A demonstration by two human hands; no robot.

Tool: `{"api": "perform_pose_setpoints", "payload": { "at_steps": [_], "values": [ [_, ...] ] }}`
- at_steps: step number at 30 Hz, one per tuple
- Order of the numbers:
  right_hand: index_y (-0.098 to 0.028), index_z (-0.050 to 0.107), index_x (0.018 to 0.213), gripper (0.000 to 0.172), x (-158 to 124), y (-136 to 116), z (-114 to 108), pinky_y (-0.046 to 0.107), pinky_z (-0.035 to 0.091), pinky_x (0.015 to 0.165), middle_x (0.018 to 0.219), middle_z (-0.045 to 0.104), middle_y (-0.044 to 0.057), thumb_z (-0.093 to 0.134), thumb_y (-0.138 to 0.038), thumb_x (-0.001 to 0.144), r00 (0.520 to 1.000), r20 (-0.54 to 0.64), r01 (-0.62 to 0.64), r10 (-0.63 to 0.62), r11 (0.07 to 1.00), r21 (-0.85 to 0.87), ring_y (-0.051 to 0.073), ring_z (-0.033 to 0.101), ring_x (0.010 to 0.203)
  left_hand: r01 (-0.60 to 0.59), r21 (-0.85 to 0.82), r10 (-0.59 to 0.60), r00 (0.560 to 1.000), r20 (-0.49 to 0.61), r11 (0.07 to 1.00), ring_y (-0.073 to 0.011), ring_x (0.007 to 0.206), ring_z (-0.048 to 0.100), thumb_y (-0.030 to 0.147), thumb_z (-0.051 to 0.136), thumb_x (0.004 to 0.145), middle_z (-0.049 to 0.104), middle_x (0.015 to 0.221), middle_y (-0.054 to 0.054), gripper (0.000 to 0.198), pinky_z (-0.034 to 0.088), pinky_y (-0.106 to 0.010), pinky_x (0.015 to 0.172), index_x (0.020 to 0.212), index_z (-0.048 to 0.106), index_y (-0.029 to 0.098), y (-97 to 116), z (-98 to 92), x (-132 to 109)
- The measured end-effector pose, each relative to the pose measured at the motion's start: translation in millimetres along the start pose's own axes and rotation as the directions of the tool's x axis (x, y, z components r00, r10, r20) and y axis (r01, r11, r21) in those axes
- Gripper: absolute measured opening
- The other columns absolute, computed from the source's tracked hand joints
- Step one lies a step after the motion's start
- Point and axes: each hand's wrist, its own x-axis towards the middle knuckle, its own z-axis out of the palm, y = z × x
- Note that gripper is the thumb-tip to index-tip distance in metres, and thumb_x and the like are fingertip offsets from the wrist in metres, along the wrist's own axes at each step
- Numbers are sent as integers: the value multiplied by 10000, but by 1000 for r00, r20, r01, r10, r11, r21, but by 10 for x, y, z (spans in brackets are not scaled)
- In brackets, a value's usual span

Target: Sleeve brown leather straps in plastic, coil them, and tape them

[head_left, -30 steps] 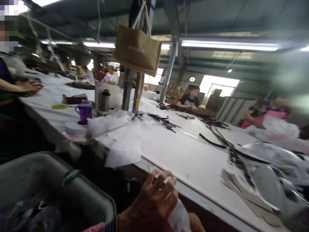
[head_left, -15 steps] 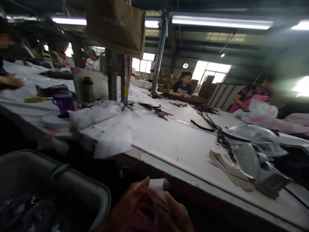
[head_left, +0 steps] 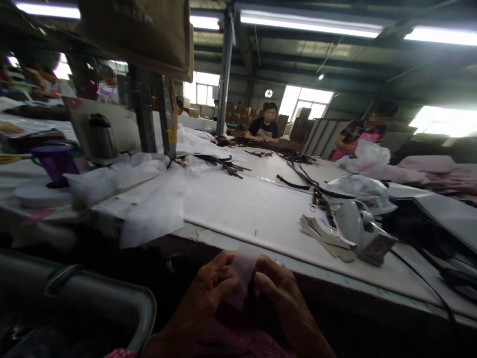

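Note:
A small strip of thin white translucent wrapping sheet (head_left: 241,279) is stretched between my two hands, just in front of the table's near edge. My left hand (head_left: 213,282) pinches its left side, thumb against fingers. On the other side, my right hand (head_left: 278,284) grips it with bent fingers. A small dark spot shows by the right fingertips; I cannot tell what it is. Beyond my hands on the white table (head_left: 223,199) lie dark leather straps (head_left: 298,174) with metal buckles, some grey-brown card strips (head_left: 328,241) and a grey-white tape dispenser (head_left: 367,236).
A grey plastic bin (head_left: 145,308) stands at lower left. White sheets (head_left: 156,209) hang over the table edge. A purple cup (head_left: 55,161), a steel flask (head_left: 101,139) and a post (head_left: 167,119) are at left. Co-workers (head_left: 265,124) sit beyond the table.
My hands have risen and spread a little apart, with the sheet now held flatter between them. The view has turned right, so the table things appear further left.

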Motion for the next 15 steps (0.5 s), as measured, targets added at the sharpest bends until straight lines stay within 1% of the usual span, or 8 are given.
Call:
{"api": "perform_pose_setpoints", "payload": {
  "at_steps": [2, 4, 5, 7, 10, 12, 15],
  "values": [
    [-207, 756, 1045, 240, 52, -17, -40, 266, 410, 697, 849, 632, 5, 670, -405, 940, 997, -82, 11, -8, 999, 44, 150, 501, 746, 21, 109, -25, 999, 37, 994, -180, 800, 651, 322, 662, 897, 718, 869, -30, 211, 509, -263, 732, 1050, 655, 177, -30, 17, -1],
    [-186, 766, 865, 189, 76, -4, -45, 266, 395, 686, 806, 592, -1, 717, -366, 897, 987, -161, 35, -21, 996, 85, 142, 484, 728, 27, 202, -38, 998, 48, 979, -161, 772, 599, 307, 648, 891, 670, 817, -4, 131, 473, -251, 722, 899, 646, 176, -68, 30, 20],
    [-176, 757, 779, 205, 78, 8, -42, 269, 390, 680, 779, 566, -2, 732, -354, 877, 980, -199, 44, -25, 994, 96, 141, 479, 717, 34, 215, -45, 998, 46, 976, -159, 766, 584, 323, 650, 887, 653, 799, 3, 147, 465, -253, 724, 865, 638, 178, -90, 39, 41],
    [-165, 732, 666, 245, 73, 37, -36, 278, 385, 679, 730, 522, -4, 754, -335, 842, 965, -262, 50, -25, 995, 88, 144, 480, 706, 74, 192, -83, 996, 40, 979, -177, 788, 591, 402, 682, 867, 663, 819, -2, 224, 470, -265, 733, 900, 649, 183, -132, 68, 110],
    [-165, 704, 617, 239, 71, 73, -59, 283, 382, 686, 685, 496, -13, 771, -310, 796, 931, -364, 58, -37, 997, 45, 145, 479, 694, 137, 149, -141, 990, 17, 979, -211, 827, 619, 491, 795, 759, 696, 872, -18, 382, 489, -272, 725, 950, 679, 181, -177, 149, 280],
    [-168, 676, 593, 246, 83, 82, -102, 279, 374, 668, 668, 487, -20, 778, -307, 770, 910, -411, 66, -50, 998, 24, 140, 468, 679, 167, 109, -169, 986, 12, 980, -193, 758, 603, 491, 859, 686, 673, 797, -3, 420, 472, -250, 669, 882, 674, 169, -185, 223, 415],
    [-167, 644, 572, 274, 100, 75, -195, 272, 368, 641, 654, 499, -23, 798, -327, 733, 887, -459, 69, -52, 997, 21, 136, 466, 664, 202, 42, -204, 977, 58, 978, -147, 663, 540, 511, 887, 657, 600, 704, 18, 459, 414, -223, 607, 808, 648, 149, -186, 337, 589]
  ]
}}
